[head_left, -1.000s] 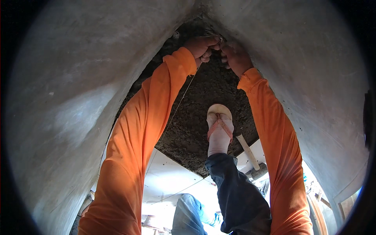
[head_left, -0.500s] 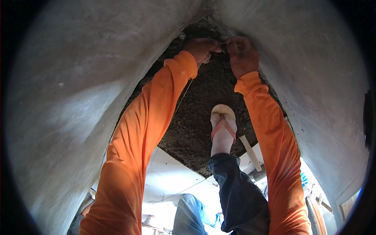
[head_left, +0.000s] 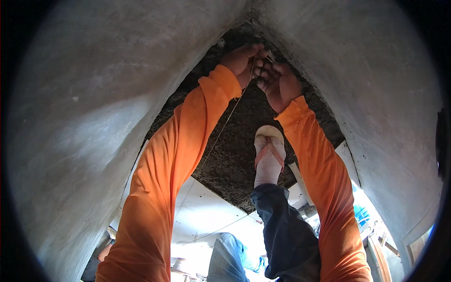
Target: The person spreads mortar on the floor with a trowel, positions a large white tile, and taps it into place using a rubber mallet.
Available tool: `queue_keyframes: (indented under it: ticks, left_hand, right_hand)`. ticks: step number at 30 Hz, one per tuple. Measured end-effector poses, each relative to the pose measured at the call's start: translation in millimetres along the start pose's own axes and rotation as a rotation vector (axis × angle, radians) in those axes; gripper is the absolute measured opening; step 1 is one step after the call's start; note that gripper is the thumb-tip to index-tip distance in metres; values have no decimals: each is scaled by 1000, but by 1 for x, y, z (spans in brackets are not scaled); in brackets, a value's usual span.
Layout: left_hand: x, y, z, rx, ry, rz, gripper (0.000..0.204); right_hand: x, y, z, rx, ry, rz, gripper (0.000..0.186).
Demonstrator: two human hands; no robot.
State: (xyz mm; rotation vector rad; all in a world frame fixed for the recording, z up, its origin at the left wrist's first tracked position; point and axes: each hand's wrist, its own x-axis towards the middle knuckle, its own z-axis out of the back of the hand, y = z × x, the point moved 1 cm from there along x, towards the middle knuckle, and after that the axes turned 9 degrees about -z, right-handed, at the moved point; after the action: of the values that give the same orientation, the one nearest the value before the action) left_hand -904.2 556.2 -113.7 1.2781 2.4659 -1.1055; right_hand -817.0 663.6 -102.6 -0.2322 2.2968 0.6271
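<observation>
A thin pale string [head_left: 226, 123] runs from my fingers down past my left sleeve toward the white tiles. My left hand [head_left: 242, 61] pinches it near the far corner where two grey walls meet. Close beside it, my right hand [head_left: 283, 87] is turned partly palm up with curled fingers. A short light-coloured tuft [head_left: 270, 57], perhaps the string's end, shows between the two hands at the right fingertips. Below both hands lies dark, rough, damp-looking mortar or soil [head_left: 235, 155].
Smooth grey walls [head_left: 94, 117] [head_left: 380, 103] close in on both sides. My foot in a flip-flop [head_left: 269, 150] stands on the dark bed. A wooden handle [head_left: 300, 181] lies right of it, partly behind my sleeve. Large white tiles [head_left: 206, 207] cover the nearer floor.
My right hand has moved nearer and leftward, turning its palm up beside the left. More of the string now shows, drawn up to the left fingers.
</observation>
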Motion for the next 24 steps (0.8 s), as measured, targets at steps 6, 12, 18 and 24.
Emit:
queue_keyframes:
  ticks: [6,12,18,24]
  left_hand:
    - [0,8,-2,-42,-38,-34,15]
    - [-5,4,-2,-116,18,-97,13]
    - [-9,1,-6,-45,-8,-115,13]
    - [-13,4,-10,76,-62,-98,14]
  right_hand:
    - [-1,0,12,41,16,68,14]
    - [-10,15,6,-443,-430,270,23]
    - [-14,28,-7,-717,-277,420,30]
    - [-3,33,0,-951,-92,347,22]
